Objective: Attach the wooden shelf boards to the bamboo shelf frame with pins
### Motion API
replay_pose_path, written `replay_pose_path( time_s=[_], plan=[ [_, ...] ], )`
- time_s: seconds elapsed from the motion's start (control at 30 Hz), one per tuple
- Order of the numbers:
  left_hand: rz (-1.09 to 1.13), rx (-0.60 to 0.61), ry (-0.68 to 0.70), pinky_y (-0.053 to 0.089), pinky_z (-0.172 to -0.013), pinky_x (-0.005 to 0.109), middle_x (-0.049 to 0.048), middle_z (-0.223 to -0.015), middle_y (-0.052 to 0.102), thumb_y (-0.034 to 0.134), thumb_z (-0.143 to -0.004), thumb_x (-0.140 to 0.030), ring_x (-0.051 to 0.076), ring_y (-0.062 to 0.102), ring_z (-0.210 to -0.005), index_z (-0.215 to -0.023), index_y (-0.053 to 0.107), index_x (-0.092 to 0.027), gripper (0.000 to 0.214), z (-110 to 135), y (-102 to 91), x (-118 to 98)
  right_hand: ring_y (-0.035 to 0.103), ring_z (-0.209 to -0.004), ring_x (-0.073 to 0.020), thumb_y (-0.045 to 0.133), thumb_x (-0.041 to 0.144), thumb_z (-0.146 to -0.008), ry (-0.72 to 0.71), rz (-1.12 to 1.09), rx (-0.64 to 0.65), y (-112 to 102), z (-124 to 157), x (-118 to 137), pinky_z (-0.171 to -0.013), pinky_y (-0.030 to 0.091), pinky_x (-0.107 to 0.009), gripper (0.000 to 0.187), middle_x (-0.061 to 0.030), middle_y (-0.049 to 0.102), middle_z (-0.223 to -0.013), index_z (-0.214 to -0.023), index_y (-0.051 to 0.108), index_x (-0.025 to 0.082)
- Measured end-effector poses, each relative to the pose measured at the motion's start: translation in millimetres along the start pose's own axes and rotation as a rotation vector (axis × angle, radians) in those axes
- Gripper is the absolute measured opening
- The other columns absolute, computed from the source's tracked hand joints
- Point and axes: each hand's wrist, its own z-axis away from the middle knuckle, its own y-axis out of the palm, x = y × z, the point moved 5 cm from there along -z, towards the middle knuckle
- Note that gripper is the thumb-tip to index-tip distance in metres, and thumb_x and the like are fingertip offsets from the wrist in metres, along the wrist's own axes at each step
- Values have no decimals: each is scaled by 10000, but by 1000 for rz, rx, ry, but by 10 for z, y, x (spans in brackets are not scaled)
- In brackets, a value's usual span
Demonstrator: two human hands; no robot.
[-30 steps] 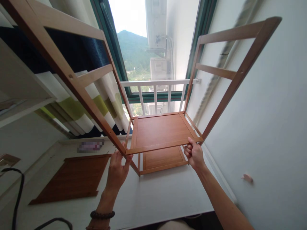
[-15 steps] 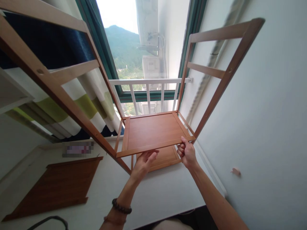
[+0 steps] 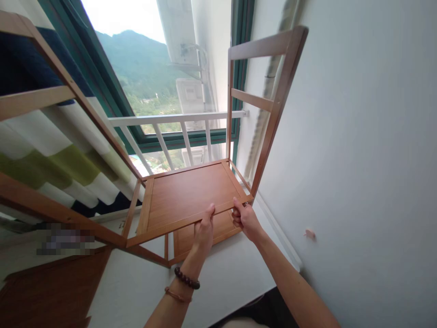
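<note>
A brown wooden shelf panel point(image 3: 194, 191) spans the two side frames of a wooden rack, above a lower panel point(image 3: 201, 237). My left hand point(image 3: 204, 232) grips the middle of its front edge, thumb on top and fingers hidden underneath. Close to the right front corner, my right hand point(image 3: 247, 221) is closed on the same edge, its thumb on the rim and the other fingers curled below. The right side frame point(image 3: 273, 127) rises beside the wall. On the left, the other side frame point(image 3: 99, 141) leans outward and is partly cut off by the view's edge.
Another dark wooden panel point(image 3: 58, 282) lies on the white surface point(image 3: 136, 282) at left. Behind the rack are a white railing point(image 3: 164, 119), a window and a striped curtain point(image 3: 82, 168). A small pink hook point(image 3: 310, 234) is on the right wall point(image 3: 368, 159).
My view has swung right, so the rack appears farther left. My left thumb has come up over the shelf's front edge, where before that hand was spread beneath it. My right hand keeps its grip.
</note>
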Motion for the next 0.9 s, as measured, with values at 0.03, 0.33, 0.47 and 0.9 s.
replay_pose_path(
  time_s=[0.03,0.33,0.47,0.9],
  plan=[
    [96,-48,-29,416,-935,300,22,-777,667,646,-678,-295,160,604,-938,-807,641,-155,190,4,-4,19,116,-391,-15,606,463,-705,8,36,13,-52,16,16,-351,97,-172,468,108,174,-479,-562,243,205],
    [371,-100,-52,484,-771,233,-21,-721,619,712,-584,-160,75,580,-694,-760,628,-144,195,2,45,-70,141,-395,-41,591,472,-724,-215,418,-281,-876,241,275,-367,119,-193,377,113,193,-468,-967,525,191],
    [350,-107,-63,481,-759,237,-26,-689,614,712,-575,-165,69,573,-673,-691,619,-136,152,-41,26,-64,178,-437,-58,596,434,-728,-292,506,-214,-799,120,445,-400,179,-196,544,97,174,-526,-1206,458,216],
    [307,-127,-85,470,-758,209,-32,-719,605,711,-576,-156,60,569,-683,-704,608,-150,165,13,56,21,170,-467,-61,575,407,-738,-219,510,-86,-792,-24,319,-425,166,-229,475,69,169,-582,-1151,557,174]
  ],
)
